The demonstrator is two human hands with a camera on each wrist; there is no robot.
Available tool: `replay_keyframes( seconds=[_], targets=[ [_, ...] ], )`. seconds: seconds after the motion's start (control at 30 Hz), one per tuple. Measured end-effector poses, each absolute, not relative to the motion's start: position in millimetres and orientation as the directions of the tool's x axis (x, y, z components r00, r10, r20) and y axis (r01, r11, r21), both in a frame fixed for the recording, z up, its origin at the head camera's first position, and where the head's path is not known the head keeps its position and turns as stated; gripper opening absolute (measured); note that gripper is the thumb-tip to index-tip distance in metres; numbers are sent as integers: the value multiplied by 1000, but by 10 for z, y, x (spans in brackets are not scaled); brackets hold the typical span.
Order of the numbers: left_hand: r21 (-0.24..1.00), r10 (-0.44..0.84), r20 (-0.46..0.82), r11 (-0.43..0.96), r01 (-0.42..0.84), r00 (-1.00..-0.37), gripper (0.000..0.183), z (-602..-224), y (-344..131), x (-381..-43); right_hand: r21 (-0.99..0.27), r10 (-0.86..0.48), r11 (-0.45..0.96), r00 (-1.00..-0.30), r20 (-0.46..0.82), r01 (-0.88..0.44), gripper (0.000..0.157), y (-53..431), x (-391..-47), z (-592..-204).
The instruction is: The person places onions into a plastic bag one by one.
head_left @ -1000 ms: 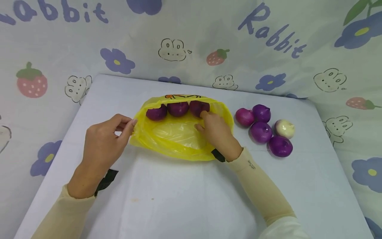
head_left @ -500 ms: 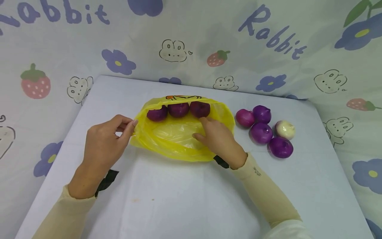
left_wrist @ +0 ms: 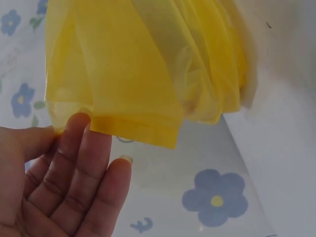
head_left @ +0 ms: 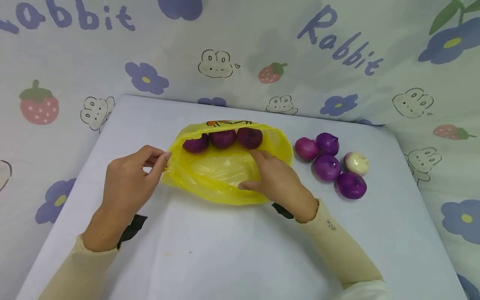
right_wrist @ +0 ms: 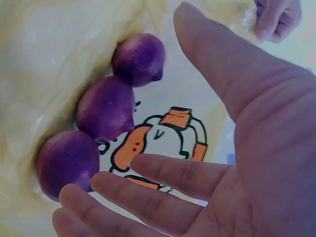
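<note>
A yellow plastic bag [head_left: 210,191] lies on the table with its mouth spread wide. Inside it, three purple onions [head_left: 223,138] sit in a row along the far side. My left hand [head_left: 129,179] pinches the left edge of the bag's mouth between thumb and fingers; the left wrist view shows the thin yellow film [left_wrist: 133,74] hanging there. My right hand [head_left: 279,179] reaches into the right part of the mouth, thumb spread from the fingers. In the right wrist view its fingers [right_wrist: 148,197] are extended near the closest onion [right_wrist: 69,165], with nothing in the palm.
To the right of the bag, several purple onions [head_left: 327,168] and one white onion [head_left: 356,163] lie clustered on the white-covered table [head_left: 225,258]. Behind stands a cloth backdrop [head_left: 240,37] printed with rabbits, flowers and strawberries.
My right hand has drawn back from the rightmost onion in the bag, toward me, and its thumb has spread wider. The left hand keeps its pinch on the bag's edge.
</note>
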State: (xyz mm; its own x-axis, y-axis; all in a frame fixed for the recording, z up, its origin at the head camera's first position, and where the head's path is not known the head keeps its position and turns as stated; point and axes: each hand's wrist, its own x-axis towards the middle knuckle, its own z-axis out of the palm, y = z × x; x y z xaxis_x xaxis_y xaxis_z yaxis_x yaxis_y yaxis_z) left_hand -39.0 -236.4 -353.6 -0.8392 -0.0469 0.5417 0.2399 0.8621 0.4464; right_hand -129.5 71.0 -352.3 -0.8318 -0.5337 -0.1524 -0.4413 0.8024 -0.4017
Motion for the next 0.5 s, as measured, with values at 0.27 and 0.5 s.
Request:
replay_keyframes(
  seconds=[0.27, 0.5],
  targets=[
    [467, -52, 530, 851, 241, -846, 10, -3547, -2322, -403, -370, -571, 785, -812, -121, -497, 110, 896, -1140, -3508],
    [447, -50, 538, 863, 235, -841, 11, -3535, -2330, -380, -368, -592, 764, -802, -75, -530, 114, 994, -1028, -3540]
  ],
)
